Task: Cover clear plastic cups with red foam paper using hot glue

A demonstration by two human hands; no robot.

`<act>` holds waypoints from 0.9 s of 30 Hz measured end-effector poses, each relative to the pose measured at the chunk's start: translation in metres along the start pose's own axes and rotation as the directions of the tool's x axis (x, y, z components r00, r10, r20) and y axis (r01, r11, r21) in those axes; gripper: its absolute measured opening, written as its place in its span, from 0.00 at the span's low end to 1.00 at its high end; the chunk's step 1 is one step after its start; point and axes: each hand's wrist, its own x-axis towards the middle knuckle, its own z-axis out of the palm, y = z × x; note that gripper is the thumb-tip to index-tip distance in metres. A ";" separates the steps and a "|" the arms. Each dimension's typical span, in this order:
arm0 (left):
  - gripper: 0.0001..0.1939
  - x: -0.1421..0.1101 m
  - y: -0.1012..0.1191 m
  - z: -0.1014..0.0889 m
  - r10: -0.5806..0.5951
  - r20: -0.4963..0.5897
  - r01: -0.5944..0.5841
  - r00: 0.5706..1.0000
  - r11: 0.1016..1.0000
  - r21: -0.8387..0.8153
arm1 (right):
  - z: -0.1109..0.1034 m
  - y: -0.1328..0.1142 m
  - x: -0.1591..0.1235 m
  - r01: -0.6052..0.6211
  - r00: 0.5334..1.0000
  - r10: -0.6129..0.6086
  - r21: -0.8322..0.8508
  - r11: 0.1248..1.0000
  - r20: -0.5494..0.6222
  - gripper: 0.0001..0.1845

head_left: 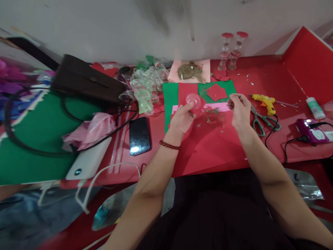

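My left hand (pixel 183 117), with a beaded bracelet (pixel 170 145) on its wrist, grips a small transparent plastic cup (pixel 194 100) by its edge. Red paper shows through and around the cup. To the right, the fingertips of my right hand (pixel 239 108) are pinched together; whatever may be between them is too small to make out. Beneath both hands lie red paper sheets (pixel 208 149) sprinkled with green and pale scraps (pixel 208 119). A cut red paper piece (pixel 216 92) rests on the green sheet (pixel 170 91) between the hands.
Scissors (pixel 258 123) and a yellow glue gun (pixel 264 102) lie right of my right hand. Behind are brown crumbs on pink paper (pixel 205 66), stacked cup figures (pixel 232 52) and a heap of plastic cups (pixel 145 85). A phone (pixel 139 135) lies left; a cable (pixel 31 152) loops farther left.
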 end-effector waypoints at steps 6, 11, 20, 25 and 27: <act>0.18 0.009 0.008 -0.004 0.057 -0.095 -0.061 0.994 0.997 -0.041 | -0.003 -0.003 0.005 -0.021 0.996 0.021 0.007 1.000 -0.089 0.08; 0.15 0.009 0.008 -0.003 0.040 -0.028 -0.042 0.999 0.998 -0.045 | 0.000 -0.002 -0.001 -0.087 0.995 0.086 -0.045 0.995 -0.042 0.08; 0.14 -0.003 -0.008 0.002 -0.032 0.222 0.001 0.974 0.990 0.139 | 0.012 0.008 -0.023 -0.124 0.888 0.214 -0.237 0.963 0.407 0.14; 0.18 -0.007 -0.011 0.003 -0.061 0.284 0.011 0.957 0.985 0.174 | 0.014 0.012 -0.031 -0.086 0.869 0.173 -0.203 0.975 0.463 0.10; 0.20 -0.007 -0.011 0.004 -0.054 0.299 0.000 0.953 0.984 0.178 | 0.013 0.014 -0.031 -0.089 0.875 0.182 -0.221 0.971 0.449 0.09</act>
